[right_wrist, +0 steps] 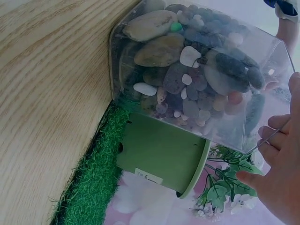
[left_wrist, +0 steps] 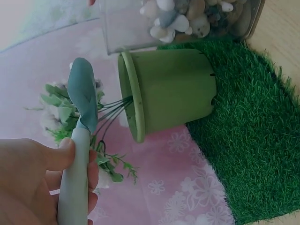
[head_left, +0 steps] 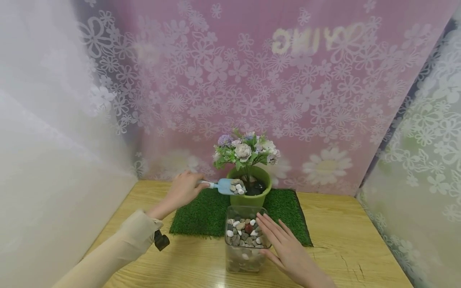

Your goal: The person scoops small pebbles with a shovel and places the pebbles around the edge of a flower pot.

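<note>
got the blue scoop gripped in the left hand, pointing lengthways right, pebbles and all, up by the left rim of the green pot, way closer than the right hand, resting uncurled on the near tub

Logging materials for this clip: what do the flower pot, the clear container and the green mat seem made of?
Flower pot: probably plastic, satin green, with smooth, even walls.
Clear container: transparent plastic or glass, unclear which; pebbles show through its smooth walls.
Green mat: likely synthetic turf, matte, with uniformly green bristly blades.
</note>
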The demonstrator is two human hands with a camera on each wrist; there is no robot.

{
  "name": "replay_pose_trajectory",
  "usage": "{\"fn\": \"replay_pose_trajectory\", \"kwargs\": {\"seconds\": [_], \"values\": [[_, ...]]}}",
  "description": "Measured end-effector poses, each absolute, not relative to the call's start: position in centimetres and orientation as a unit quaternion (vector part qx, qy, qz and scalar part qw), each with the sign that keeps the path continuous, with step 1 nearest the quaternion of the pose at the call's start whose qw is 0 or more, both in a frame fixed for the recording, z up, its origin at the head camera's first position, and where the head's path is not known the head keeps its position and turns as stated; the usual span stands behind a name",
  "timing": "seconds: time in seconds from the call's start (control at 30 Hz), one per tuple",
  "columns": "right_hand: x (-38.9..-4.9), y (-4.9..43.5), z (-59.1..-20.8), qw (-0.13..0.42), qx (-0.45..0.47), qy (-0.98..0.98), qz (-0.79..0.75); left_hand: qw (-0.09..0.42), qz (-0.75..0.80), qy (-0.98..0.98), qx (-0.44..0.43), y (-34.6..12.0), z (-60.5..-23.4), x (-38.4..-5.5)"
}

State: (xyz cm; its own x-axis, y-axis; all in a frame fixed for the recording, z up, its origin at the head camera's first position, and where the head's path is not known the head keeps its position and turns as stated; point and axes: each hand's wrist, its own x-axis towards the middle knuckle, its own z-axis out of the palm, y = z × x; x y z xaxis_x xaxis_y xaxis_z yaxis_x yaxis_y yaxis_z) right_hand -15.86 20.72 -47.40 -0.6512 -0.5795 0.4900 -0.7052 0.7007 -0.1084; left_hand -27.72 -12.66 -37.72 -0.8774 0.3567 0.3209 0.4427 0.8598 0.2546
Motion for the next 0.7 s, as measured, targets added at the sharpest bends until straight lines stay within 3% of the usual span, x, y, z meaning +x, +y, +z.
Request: {"fn": "replay_pose_trajectory", "kwargs": {"seconds": [0.47, 0.63, 0.7], "values": [[-15.5, 20.5, -47.3, 0.225, 0.360, -0.892, 0.154, 0.094, -0.116, -0.975, -0.164, -9.7, -39.2, -32.3], [-15.6, 20.5, -47.3, 0.228, 0.359, -0.891, 0.155, 0.108, -0.079, -0.975, -0.178, -8.4, -39.3, -34.0], [-15.6, 20.5, -47.3, 0.230, 0.360, -0.891, 0.155, 0.123, -0.115, -0.959, -0.229, -8.6, -41.8, -37.6]]}}
